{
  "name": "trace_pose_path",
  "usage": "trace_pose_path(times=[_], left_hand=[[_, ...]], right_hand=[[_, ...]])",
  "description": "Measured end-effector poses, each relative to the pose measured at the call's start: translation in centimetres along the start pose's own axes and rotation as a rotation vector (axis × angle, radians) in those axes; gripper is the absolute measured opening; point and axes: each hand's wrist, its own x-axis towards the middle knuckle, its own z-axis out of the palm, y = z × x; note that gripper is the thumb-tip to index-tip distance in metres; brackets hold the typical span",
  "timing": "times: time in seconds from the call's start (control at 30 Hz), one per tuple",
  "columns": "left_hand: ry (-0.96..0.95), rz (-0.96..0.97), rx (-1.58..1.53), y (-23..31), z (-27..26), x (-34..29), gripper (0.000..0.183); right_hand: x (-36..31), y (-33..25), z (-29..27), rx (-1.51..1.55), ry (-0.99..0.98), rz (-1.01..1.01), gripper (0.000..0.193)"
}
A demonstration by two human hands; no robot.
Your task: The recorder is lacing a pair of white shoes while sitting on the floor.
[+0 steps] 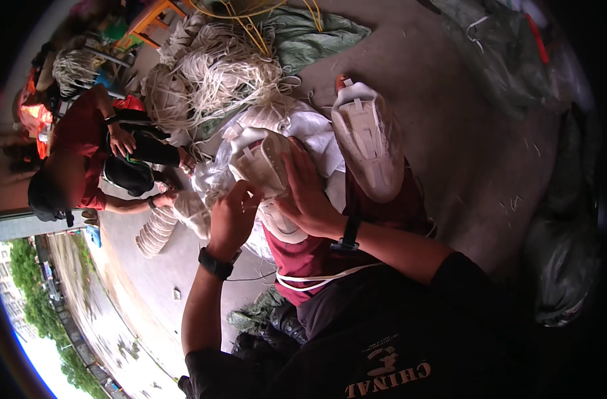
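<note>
A pale shoe upper lies over my left thigh, its opening at the far end. My right hand grips its right side, with the fingers stretched along the edge. At its near left side my left hand is closed in a pinch; what is between the fingertips is too small to make out. Another pale part of footwear shows beneath my hands. A second shoe upper rests on my right knee, touched by neither hand.
A big heap of pale laces lies ahead, beside a green sack. At the left a co-worker in red reaches toward a stacked pale bundle. White cord crosses my lap. Dark plastic bags line the right side.
</note>
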Motion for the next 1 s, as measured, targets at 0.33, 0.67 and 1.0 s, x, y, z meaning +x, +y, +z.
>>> trace_pose_path(times=[0.33,0.67,1.0], left_hand=[[0.119,-0.018,-0.111,-1.0,0.8,-1.3,0.007],[0.073,-0.267,-0.05,-1.5,0.5,-2.0,0.015],[-0.208,-0.219,-0.472,1.7,-2.1,-5.5,0.01]], right_hand=[[-0.5,2.8,0.0,0.239,-0.176,-0.047,0.081],[-0.4,0.8,0.3,0.002,-0.016,-0.036,0.073],[-1.1,-2.2,-2.6,0.073,-0.055,-0.107,0.059]])
